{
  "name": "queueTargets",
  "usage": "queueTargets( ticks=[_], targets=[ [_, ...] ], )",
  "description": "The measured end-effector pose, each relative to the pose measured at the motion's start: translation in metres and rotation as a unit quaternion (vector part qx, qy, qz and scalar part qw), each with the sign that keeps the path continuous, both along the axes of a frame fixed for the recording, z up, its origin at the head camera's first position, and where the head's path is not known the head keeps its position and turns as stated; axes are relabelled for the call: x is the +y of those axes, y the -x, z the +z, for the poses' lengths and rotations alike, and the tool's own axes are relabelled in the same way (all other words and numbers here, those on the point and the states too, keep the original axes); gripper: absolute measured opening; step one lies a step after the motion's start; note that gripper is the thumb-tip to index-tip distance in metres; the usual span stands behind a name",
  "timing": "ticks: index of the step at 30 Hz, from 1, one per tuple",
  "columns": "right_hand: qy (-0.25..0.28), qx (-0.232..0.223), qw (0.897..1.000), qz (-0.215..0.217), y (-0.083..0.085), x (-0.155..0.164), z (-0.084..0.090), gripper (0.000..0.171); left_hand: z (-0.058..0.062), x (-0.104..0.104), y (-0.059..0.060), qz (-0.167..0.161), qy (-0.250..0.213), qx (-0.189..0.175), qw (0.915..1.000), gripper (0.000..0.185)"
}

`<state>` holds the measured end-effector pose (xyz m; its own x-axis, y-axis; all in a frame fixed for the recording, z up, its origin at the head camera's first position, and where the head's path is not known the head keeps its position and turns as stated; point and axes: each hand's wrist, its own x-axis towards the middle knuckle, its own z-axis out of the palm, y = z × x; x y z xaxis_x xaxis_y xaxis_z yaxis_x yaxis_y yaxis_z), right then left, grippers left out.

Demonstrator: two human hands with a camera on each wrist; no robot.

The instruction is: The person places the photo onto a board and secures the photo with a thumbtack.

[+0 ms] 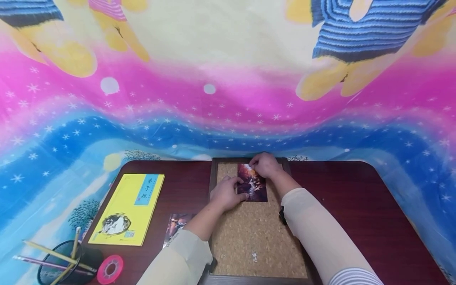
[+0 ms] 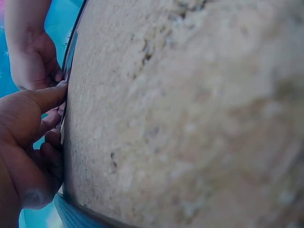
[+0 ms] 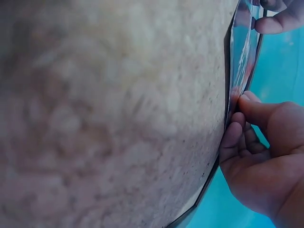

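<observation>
A dark, glossy photo (image 1: 253, 185) with orange tones lies on the upper part of a framed cork board (image 1: 256, 233). My left hand (image 1: 228, 194) rests at the photo's left side, its thumb along the lower edge and its fingers against the picture. At the top edge, my right hand (image 1: 266, 165) has its fingers curled, with thumb and fingertips together on the photo. From the right wrist, the photo (image 3: 243, 52) appears edge-on and shiny, with the right thumb (image 3: 254, 109) against it. Whatever small thing may sit between the right fingertips, I cannot tell.
Partly under the left forearm lies a second photo (image 1: 176, 225). Further left are a yellow book (image 1: 130, 209), a red tape roll (image 1: 110, 270) and a mesh pencil cup (image 1: 96, 253). A patterned curtain (image 1: 228, 99) hangs behind the dark red table (image 1: 342, 221).
</observation>
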<state>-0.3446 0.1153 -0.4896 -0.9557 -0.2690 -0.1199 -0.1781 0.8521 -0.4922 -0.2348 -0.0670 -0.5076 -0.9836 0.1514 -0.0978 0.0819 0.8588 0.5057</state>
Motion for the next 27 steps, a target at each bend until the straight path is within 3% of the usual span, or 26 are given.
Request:
queueTargets(
  ticks=[8,17,27],
  targets=[
    [-0.013,-0.01,1.0,0.006,-0.001,0.002,0.002,0.02,0.001,0.001,-0.002,0.002,0.004,0.002,1.0,0.054],
    [-0.011,0.019,0.999,0.027,-0.002,0.004,-0.001,0.022,0.002,0.001,-0.002,0.008,0.007,0.005,0.9999,0.055],
    [0.055,0.018,0.997,0.041,-0.007,0.016,-0.004,0.019,0.003,0.001,-0.003,0.005,0.019,0.004,0.9998,0.055]
  ],
)
